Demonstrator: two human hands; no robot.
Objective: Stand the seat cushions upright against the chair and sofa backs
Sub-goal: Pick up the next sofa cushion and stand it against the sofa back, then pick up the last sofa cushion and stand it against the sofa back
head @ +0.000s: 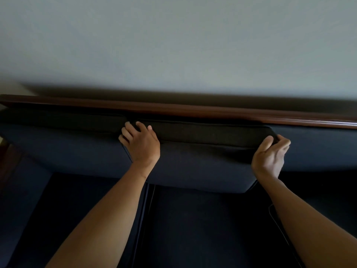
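A dark navy seat cushion (202, 167) stands upright in the middle of the sofa, its top edge leaning against the sofa back under the brown wooden top rail (193, 110). My left hand (141, 144) grips the cushion's upper left corner, fingers curled over the top edge. At the upper right corner, my right hand (270, 155) holds the cushion with the thumb in front and the fingers behind. Another navy cushion (63, 146) stands upright to the left against the back. A further one (318, 149) shows at the right.
A pale grey wall (173, 45) rises behind the sofa. The dark sofa base (202, 229) lies below the cushions, between my forearms. A wooden armrest (7, 163) shows at the far left edge.
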